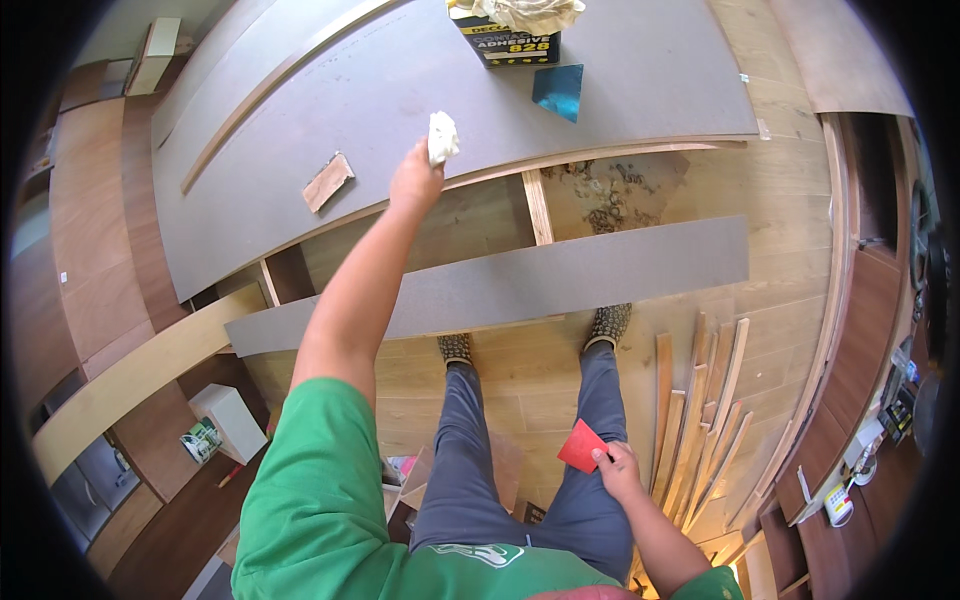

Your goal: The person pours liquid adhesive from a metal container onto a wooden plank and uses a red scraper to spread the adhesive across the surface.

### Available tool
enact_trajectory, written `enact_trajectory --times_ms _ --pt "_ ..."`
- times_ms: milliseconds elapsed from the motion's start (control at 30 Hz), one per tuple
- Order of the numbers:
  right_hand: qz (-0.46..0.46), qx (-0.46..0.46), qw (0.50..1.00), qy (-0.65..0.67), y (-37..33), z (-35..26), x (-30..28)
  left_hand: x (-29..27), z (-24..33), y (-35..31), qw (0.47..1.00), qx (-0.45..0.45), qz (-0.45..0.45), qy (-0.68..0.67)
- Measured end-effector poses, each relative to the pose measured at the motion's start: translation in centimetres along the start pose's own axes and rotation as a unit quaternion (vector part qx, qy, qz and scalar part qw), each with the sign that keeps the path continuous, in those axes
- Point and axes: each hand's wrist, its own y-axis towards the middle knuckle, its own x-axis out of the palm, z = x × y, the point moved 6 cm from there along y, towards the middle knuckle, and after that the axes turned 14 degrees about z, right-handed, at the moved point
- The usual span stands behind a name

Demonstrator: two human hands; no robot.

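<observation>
My left arm reaches out over the large grey panel, and my left hand grips a crumpled white rag above its near edge. Down by my right thigh, my right hand pinches a flat red scraper. Farther off on the panel stands a black and yellow tin with a crumpled pale cloth on top. Beside the tin lies a shiny blue flat piece. A small wooden offcut rests to the left of my left hand.
A long narrow grey board lies across in front of my feet. Loose wooden strips lie on the floor at my right. Dark shavings show under the panel's edge. Cabinets stand at left; a shelf with tools is at far right.
</observation>
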Motion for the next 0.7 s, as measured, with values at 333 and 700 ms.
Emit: enact_trajectory --times_ms 333,700 --pt "0.008 0.093 0.996 0.0 1.9 -0.4 -1.9 1.4 14.6 12.9 0.862 -0.204 -0.107 -0.452" --pt "0.042 0.062 0.997 0.014 2.5 0.2 -2.8 -2.0 24.8 14.9 0.701 -0.098 -0.205 -0.675"
